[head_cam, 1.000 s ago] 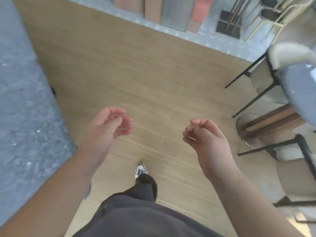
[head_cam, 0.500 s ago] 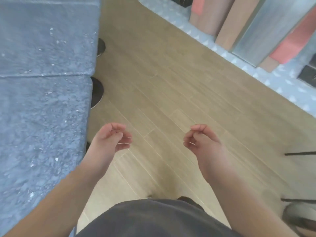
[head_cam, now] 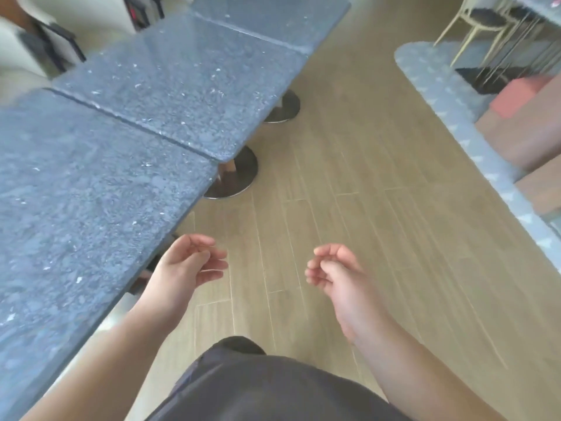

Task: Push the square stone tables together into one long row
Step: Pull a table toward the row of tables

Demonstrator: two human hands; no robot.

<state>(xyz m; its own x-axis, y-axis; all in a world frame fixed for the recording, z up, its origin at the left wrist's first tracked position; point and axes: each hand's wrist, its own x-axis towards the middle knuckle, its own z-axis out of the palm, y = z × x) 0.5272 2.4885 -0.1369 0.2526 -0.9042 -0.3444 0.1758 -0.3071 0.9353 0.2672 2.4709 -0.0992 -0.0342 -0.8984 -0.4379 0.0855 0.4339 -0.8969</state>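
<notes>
Three dark grey speckled stone tables stand edge to edge in a row running from lower left to upper right: the near table (head_cam: 76, 214), the middle table (head_cam: 182, 86) and the far table (head_cam: 273, 19). Thin seams separate their tops. Round metal bases (head_cam: 239, 171) show under the right edges. My left hand (head_cam: 185, 265) hovers just right of the near table's edge, fingers loosely curled, holding nothing. My right hand (head_cam: 337, 278) hangs over the wooden floor, also loosely curled and empty. Neither hand touches a table.
Wooden plank floor (head_cam: 364, 192) stretches to the right of the row. A grey patterned rug (head_cam: 449, 95) with wooden and pink blocks (head_cam: 522, 123) lies at the right. Chairs (head_cam: 485, 22) stand at the top right, and cream seating (head_cam: 27, 47) sits at the top left.
The view has swung left, bringing the whole row of three tables into sight. Both hands stay raised and empty, with fingers a little looser than before.
</notes>
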